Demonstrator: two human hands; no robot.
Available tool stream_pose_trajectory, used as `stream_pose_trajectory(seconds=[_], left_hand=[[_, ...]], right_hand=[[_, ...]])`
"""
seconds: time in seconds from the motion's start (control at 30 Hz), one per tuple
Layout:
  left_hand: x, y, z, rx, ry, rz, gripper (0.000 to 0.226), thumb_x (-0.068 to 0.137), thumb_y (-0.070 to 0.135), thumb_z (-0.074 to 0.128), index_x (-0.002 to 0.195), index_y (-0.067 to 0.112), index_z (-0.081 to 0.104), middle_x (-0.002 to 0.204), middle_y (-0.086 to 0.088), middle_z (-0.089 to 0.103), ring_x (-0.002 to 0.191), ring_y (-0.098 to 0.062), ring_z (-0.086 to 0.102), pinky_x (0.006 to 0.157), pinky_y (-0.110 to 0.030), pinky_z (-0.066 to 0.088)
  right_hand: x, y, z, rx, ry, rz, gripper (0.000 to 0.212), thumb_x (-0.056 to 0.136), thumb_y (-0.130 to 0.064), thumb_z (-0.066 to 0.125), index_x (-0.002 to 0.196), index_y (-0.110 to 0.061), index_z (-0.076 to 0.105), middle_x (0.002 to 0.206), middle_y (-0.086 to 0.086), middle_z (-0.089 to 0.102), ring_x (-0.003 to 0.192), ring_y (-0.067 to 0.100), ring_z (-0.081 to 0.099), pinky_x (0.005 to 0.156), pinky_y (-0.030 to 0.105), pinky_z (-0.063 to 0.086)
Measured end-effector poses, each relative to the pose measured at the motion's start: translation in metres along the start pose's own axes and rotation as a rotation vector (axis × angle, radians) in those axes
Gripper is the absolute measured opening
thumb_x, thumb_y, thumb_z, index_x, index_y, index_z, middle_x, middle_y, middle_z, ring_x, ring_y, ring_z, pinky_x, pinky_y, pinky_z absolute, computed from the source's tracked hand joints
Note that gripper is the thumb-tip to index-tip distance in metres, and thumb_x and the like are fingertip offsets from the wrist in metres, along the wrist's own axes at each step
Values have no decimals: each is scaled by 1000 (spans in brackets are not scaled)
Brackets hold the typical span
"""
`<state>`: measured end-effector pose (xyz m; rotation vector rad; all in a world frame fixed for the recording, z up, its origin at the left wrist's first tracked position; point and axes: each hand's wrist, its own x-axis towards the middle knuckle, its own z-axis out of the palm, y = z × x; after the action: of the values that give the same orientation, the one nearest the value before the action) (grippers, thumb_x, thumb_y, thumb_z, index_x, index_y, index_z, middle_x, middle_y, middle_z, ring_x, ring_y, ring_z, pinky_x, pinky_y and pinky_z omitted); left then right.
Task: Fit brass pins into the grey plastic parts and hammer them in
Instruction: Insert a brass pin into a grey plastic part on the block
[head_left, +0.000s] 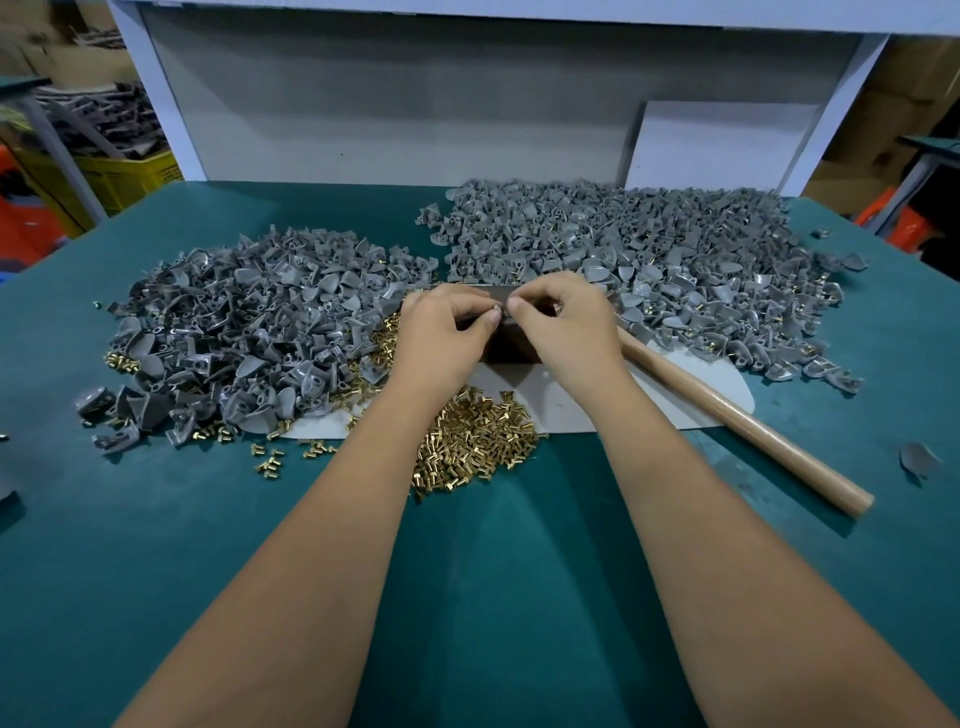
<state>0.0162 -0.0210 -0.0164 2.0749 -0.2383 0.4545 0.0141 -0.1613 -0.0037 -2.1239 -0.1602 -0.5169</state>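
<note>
Pinching one small grey plastic part between my left hand and right hand, I am holding it above the dark block, with brass pins heaped beneath my wrists and the hammer handle lying right.

No legible text, label, brand mark, number or sign found anywhere in the head view. Surfaces checked show no readable markings.
</note>
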Motion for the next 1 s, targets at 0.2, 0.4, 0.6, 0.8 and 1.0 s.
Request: stream_pose_trajectory(seconds=[0.2, 0.4, 0.6, 0.8, 1.0], left_hand=[[0, -1, 0, 1, 1, 15, 16, 91, 16, 68, 103, 9, 76, 111, -5, 68, 113, -28, 57, 105, -48, 41], [0, 0, 0, 4, 6, 19, 16, 91, 15, 68, 102, 9, 76, 110, -5, 69, 114, -29, 57, 105, -48, 40], [-1, 2, 0, 10, 8, 31, 15, 91, 14, 68, 101, 8, 77, 110, -6, 68, 113, -28, 57, 105, -48, 40], [-1, 2, 0, 7, 15, 25, 15, 90, 14, 68, 101, 9, 77, 110, -5, 68, 112, -26, 58, 105, -48, 40], [-1, 1, 1, 11, 13, 9, 15, 90, 16, 69, 101, 10, 77, 110, -4, 68, 113, -28, 57, 105, -48, 41]], right_hand=[[1, -2, 8, -79, 34, -17, 4, 83, -18, 70, 82, -21, 71, 80, -21, 48, 100, 18, 55, 86, 31, 44], [0, -4, 9, -64, 50, 0, 7, 85, -16, 69, 80, -21, 69, 79, -19, 48, 100, 20, 54, 88, 37, 44], [-2, -8, 12, -109, 104, -28, 14, 84, -13, 68, 74, -22, 68, 76, -17, 52, 88, 14, 54, 82, 38, 46], [-1, -8, 10, -147, 77, -55, 9, 84, -14, 69, 77, -19, 73, 80, -13, 57, 88, 17, 56, 85, 41, 45], [7, -9, 3, -123, -25, 62, 20, 84, -20, 70, 68, -31, 65, 79, -12, 61, 77, 11, 57, 71, 27, 45]])
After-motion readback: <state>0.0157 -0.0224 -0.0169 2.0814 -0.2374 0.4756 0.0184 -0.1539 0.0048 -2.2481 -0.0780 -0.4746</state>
